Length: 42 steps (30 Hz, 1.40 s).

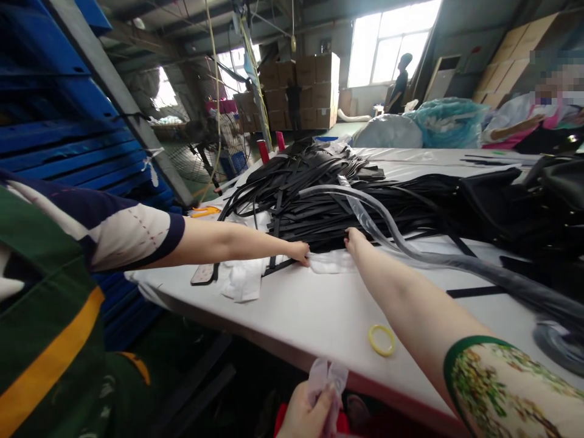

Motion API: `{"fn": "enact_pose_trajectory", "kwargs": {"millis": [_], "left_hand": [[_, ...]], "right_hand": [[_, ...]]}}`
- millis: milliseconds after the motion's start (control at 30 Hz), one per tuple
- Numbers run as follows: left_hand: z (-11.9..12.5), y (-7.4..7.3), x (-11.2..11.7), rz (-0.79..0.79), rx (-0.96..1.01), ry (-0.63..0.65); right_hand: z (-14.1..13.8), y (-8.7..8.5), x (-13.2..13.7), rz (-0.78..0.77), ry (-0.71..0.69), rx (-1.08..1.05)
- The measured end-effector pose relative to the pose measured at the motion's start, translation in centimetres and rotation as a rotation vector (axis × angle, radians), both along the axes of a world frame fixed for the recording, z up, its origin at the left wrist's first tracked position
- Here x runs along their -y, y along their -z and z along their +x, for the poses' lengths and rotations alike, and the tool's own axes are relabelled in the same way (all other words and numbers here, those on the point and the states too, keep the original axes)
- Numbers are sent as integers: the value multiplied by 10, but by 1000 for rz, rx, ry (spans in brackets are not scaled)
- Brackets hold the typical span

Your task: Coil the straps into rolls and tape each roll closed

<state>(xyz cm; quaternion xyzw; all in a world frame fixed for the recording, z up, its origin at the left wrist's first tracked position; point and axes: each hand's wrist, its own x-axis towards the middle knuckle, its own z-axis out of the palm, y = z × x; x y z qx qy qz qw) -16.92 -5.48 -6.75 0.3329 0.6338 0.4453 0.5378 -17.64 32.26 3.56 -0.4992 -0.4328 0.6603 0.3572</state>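
At the bottom middle, close to my body, my left hand [306,410] pinches a whitish, see-through piece of plastic film [327,380] between thumb and fingers. My right hand [354,239] reaches across the table to the front of a heap of black straps [314,219]. Its fingers are curled closed there; what they grip is too small to make out. Just left of it lies a flat white plastic bundle [331,263]. A co-worker's hand [300,252], from the left, touches that bundle's other end. A yellow ring [382,340] lies below my right forearm.
A clear plastic tube or strip [401,240] curves across the straps to the right. White cloths [244,280], a phone [204,274] and orange-handled scissors [205,212] lie at the left. Black bags [493,207] are piled right. The table's front edge [274,347] runs before me.
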Motion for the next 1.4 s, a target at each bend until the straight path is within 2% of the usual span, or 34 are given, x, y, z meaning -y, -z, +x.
{"fn": "enact_pose_trajectory", "kwargs": {"millis": [133,267,367,433,500,567,633,667,700,767,867,967,1133,1233,1333,1400], "left_hand": [[4,0,-5,-3,46,37],[13,-5,-10,27,-25,-2],[20,-14,-11,50,-45,20],[26,-25,-11,50,-22,47],[32,-37,-11,66,13,64],[39,-50,-12,93,53,66],[46,-63,-14,125,93,53],[50,-68,-16,140,116,43],[54,-74,-18,158,138,38],[61,-83,-23,191,189,49],[73,-91,-28,218,275,92],[85,-94,-30,241,297,145],[99,-91,-27,238,230,274],[103,-86,-24,196,239,353],[104,-82,-22,217,237,408],[103,-81,-21,229,228,434]], "right_hand": [[-1,-12,-10,-153,92,-54],[6,-34,-6,-192,90,-153],[15,-66,2,-152,40,-253],[27,-100,13,-99,8,-323],[48,-138,38,23,-40,-397],[80,-172,81,279,-155,-447],[124,-191,136,616,-356,-402],[147,-195,164,748,-471,-322],[172,-194,189,866,-570,-228],[218,-184,223,1065,-561,-53],[275,-156,238,1174,-290,159],[315,-130,237,1106,-53,283],[344,-112,255,1048,158,288],[348,-107,262,1055,193,221],[352,-103,260,1042,224,153],[355,-100,256,1003,192,141]]}}
